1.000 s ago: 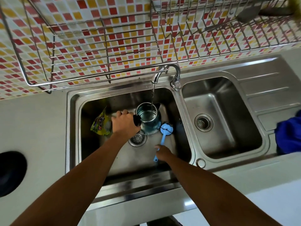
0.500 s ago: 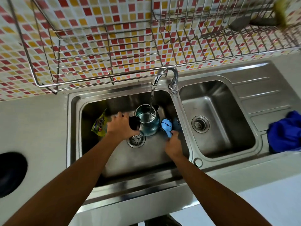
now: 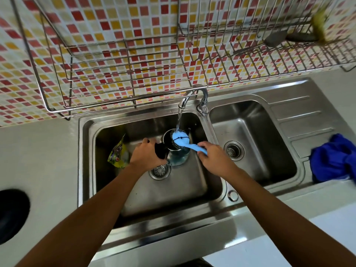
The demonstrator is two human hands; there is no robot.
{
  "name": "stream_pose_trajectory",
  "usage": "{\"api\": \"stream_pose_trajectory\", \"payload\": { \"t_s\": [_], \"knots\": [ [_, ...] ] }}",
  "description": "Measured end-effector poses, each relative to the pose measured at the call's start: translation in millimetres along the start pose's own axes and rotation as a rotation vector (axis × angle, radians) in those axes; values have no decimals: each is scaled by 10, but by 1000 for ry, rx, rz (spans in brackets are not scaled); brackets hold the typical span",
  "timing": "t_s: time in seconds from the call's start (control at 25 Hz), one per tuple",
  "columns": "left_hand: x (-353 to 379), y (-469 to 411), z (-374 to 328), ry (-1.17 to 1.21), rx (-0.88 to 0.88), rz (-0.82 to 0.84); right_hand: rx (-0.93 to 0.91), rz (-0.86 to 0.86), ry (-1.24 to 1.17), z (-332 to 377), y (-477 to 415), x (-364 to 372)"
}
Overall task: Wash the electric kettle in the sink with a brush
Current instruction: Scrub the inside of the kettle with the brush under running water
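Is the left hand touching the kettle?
Touching: the head view shows the left hand wrapped around the kettle's black handle.

**Figure: Arms and hands of the person, head view**

Both forearms are bare from the lower frame edge to the wrists; no sleeve, watch, bracelet or glove shows. The left hand [image 3: 147,154] and right hand [image 3: 213,158] are bare too, with no rings visible on the fingers.
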State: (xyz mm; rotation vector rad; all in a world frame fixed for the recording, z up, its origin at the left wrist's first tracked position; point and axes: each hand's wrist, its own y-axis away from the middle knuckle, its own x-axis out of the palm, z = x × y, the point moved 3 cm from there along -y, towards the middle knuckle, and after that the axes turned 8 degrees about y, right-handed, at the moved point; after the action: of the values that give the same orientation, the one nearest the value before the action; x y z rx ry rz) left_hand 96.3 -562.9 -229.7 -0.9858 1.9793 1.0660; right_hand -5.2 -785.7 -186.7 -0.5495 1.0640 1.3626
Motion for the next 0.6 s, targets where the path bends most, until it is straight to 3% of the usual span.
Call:
{"api": "stream_pose_trajectory", "payload": {
  "t_s": [0.36,0.52,0.6],
  "knots": [
    [73,-34,-50,-22,18,34,-118,411,467,381,-932,205],
    [126,-62,-56,-39,29,59,-228,419,727,390,-1022,389],
    [134,-77,-50,-80,41,59,-313,450,710,434,-1081,397]
  ]
}}
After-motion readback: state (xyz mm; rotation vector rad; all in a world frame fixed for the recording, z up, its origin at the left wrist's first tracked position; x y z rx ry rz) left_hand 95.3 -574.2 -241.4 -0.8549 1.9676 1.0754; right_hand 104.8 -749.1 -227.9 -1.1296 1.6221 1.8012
